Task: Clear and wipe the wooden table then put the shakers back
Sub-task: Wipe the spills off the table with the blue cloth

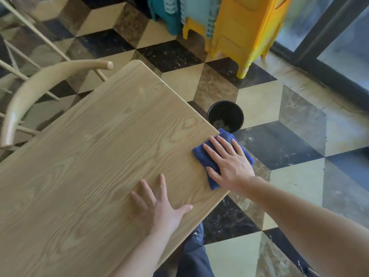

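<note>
A café-like dining room: wooden table (89, 156), bentwood chair (36, 92), patterned tiles (259, 100), stacked plastic stools (239, 31).

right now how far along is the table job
Clearing looks done: nothing but the hands and cloth shows on the visible part of the table. Wiping is in hand: the right hand presses flat on the blue cloth at the table's right edge, above a black bin on the floor, while the left hand rests open on the wood. Left: any remaining wiping and returning the shakers, which are not in view.
</note>
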Demonstrator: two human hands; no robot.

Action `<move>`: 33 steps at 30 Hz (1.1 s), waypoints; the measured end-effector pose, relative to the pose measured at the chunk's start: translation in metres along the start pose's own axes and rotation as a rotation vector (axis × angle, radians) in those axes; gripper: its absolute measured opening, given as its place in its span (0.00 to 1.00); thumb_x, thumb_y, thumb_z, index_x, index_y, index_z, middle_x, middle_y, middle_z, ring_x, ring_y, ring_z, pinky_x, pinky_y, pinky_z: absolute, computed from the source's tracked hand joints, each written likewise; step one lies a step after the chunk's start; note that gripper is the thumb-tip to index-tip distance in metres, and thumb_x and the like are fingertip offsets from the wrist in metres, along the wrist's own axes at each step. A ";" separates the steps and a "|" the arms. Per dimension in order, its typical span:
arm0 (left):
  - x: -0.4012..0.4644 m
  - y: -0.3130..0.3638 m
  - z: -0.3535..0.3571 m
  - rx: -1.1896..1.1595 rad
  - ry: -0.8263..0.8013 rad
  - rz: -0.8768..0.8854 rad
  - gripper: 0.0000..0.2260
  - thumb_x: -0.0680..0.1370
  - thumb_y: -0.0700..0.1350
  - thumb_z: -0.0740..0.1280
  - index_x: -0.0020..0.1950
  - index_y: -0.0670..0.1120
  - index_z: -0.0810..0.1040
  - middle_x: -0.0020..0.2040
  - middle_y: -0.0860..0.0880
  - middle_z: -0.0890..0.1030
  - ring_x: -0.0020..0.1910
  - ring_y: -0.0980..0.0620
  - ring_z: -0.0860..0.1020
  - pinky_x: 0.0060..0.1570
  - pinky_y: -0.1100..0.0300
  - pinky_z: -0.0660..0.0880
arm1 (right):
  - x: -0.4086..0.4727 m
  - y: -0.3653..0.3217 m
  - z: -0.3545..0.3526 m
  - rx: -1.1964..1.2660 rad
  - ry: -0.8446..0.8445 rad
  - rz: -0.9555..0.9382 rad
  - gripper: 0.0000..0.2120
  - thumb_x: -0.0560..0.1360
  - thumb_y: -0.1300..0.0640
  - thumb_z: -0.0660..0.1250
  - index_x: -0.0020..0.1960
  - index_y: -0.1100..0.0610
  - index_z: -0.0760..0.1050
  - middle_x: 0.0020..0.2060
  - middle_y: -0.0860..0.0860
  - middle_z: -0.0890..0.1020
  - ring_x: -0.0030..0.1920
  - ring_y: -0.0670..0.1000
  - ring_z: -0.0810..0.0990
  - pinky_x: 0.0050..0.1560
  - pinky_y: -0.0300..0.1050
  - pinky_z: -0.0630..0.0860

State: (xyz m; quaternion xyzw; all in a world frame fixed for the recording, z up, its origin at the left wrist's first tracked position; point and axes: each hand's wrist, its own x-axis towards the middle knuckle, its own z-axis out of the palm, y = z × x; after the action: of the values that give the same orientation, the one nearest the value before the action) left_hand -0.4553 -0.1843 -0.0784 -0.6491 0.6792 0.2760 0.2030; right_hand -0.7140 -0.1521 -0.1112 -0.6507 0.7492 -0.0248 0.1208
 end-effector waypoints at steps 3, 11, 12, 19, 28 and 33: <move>0.001 -0.001 0.002 0.015 0.002 -0.008 0.58 0.61 0.80 0.65 0.76 0.67 0.28 0.77 0.47 0.23 0.76 0.32 0.28 0.71 0.25 0.54 | 0.000 0.002 0.001 -0.020 -0.020 -0.087 0.32 0.81 0.35 0.49 0.82 0.44 0.48 0.82 0.48 0.52 0.82 0.53 0.46 0.79 0.62 0.45; 0.001 -0.004 0.004 0.037 0.013 -0.010 0.57 0.59 0.82 0.62 0.73 0.69 0.25 0.76 0.49 0.23 0.77 0.34 0.28 0.68 0.22 0.56 | 0.000 0.000 0.006 -0.031 -0.063 -0.354 0.31 0.81 0.38 0.52 0.82 0.43 0.50 0.82 0.46 0.52 0.82 0.51 0.47 0.80 0.62 0.45; 0.001 -0.003 0.003 0.034 0.015 -0.008 0.57 0.60 0.82 0.63 0.73 0.69 0.26 0.76 0.50 0.23 0.77 0.34 0.28 0.68 0.23 0.56 | 0.000 0.000 0.005 -0.037 -0.065 -0.343 0.31 0.81 0.38 0.52 0.81 0.43 0.50 0.82 0.46 0.52 0.82 0.51 0.47 0.80 0.62 0.45; -0.022 -0.016 -0.002 0.073 0.021 0.039 0.54 0.66 0.78 0.64 0.80 0.62 0.34 0.81 0.49 0.30 0.81 0.39 0.34 0.77 0.36 0.55 | -0.007 -0.028 -0.005 0.001 -0.075 -0.107 0.32 0.79 0.39 0.51 0.81 0.42 0.51 0.82 0.46 0.53 0.82 0.52 0.47 0.80 0.60 0.42; -0.112 -0.151 0.027 0.036 0.017 -0.095 0.42 0.76 0.61 0.70 0.82 0.61 0.48 0.84 0.49 0.46 0.82 0.42 0.53 0.76 0.50 0.62 | -0.065 -0.170 -0.020 0.200 -0.185 0.276 0.31 0.73 0.51 0.64 0.75 0.54 0.64 0.81 0.56 0.53 0.80 0.57 0.48 0.80 0.57 0.49; -0.160 -0.244 0.044 -0.085 -0.026 -0.266 0.36 0.78 0.54 0.68 0.82 0.59 0.54 0.83 0.51 0.53 0.79 0.43 0.61 0.70 0.51 0.71 | -0.133 -0.270 -0.009 0.287 -0.396 0.082 0.25 0.75 0.52 0.64 0.72 0.52 0.69 0.79 0.52 0.57 0.77 0.57 0.57 0.73 0.55 0.64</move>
State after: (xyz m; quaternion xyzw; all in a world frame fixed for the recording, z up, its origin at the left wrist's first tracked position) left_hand -0.2047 -0.0344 -0.0373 -0.7377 0.5721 0.2837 0.2189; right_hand -0.4377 -0.0633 -0.0298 -0.5882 0.7255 0.0021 0.3572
